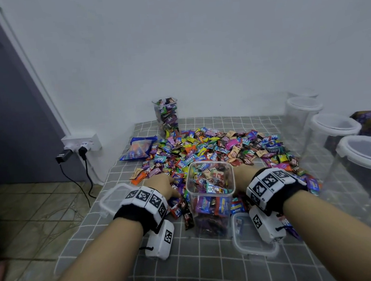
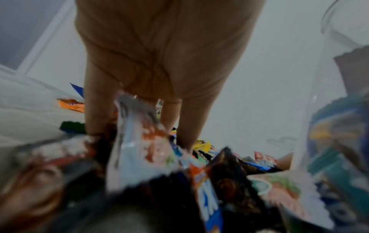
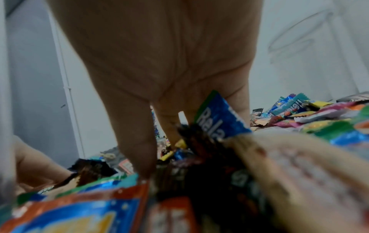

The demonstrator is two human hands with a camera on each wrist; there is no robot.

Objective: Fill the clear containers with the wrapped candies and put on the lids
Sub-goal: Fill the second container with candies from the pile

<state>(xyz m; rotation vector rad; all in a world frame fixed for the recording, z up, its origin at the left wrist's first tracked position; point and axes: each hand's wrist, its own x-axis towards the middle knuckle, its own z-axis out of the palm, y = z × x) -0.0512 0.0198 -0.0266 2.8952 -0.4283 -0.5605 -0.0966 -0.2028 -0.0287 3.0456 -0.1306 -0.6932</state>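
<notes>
"Relaxa" — printed on several candy wrappers [image 1: 190, 157] — reads clearly.

Open container [image 1: 211, 196] stands before the candy pile [image 1: 214, 147], a lid [image 1: 252, 243] at its right, a filled container [image 1: 166, 116] behind.

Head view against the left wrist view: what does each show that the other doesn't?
Head view only: the right hand, the filled container by the wall, loose lids and the empty lidded containers on the right. Left wrist view only: the left hand's palm side, fingers straight down into blurred wrappers. Both: the left hand, the candy pile and the container being filled.
</notes>
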